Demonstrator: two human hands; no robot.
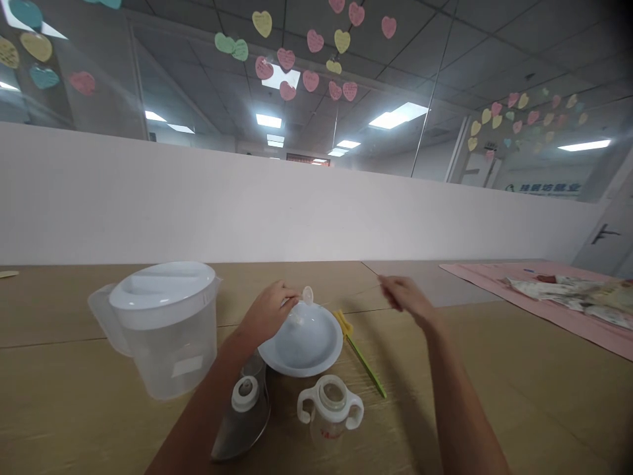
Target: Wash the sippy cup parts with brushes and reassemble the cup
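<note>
My left hand is over the left rim of a white bowl, its fingers drawn together. Beside its fingertips, at the bowl's far rim, is a small clear piece; I cannot make out whether the hand holds anything. To the right, my right hand is raised with the fingers curled in, and whatever they might hold is hidden. Between the hands lies a sponge brush with a yellow head and green handle. A two-handled baby bottle stands uncapped nearer me.
A lidded clear pitcher stands on the left. A white bottle collar sits by a grey, shiny dish next to my left forearm. Pink cloth with fabric covers the right side. A white wall borders the table's far edge.
</note>
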